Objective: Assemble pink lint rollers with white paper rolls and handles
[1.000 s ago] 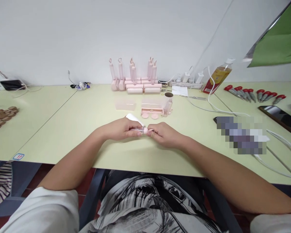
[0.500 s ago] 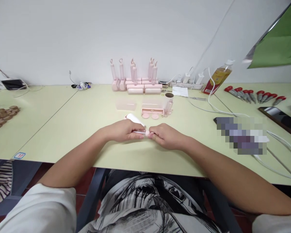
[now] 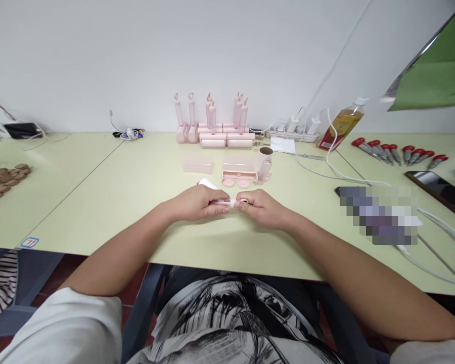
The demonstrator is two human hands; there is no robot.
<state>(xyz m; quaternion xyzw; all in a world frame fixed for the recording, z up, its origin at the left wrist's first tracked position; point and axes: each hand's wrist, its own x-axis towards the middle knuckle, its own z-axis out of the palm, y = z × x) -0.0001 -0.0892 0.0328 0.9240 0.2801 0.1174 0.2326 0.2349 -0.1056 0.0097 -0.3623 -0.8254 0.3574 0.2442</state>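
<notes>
Between my two hands is a clear handle with a pink end [image 3: 233,203]. My left hand [image 3: 199,203] is closed round its clear tube, and my right hand [image 3: 263,208] pinches the pink end, where a small loop shows at the fingertips. Just behind my left hand lies a white roll [image 3: 207,183], partly hidden by it. Farther back are a pale pink cover [image 3: 197,165], an open pink case [image 3: 238,177] with two round pink discs in front, a clear pink handle [image 3: 264,169] and a cardboard tube end [image 3: 266,151].
Several finished-looking pink rollers [image 3: 226,140] with upright handles stand by the wall. At the right are a drink bottle [image 3: 341,126], red-handled tools [image 3: 387,150], white cables, a black phone [image 3: 438,192] and a blurred object [image 3: 379,215]. Brown pieces [image 3: 7,179] lie far left.
My right fingers have shifted round the pink end, and its loop now shows. My left hand covers more of the white roll. The view has tilted slightly.
</notes>
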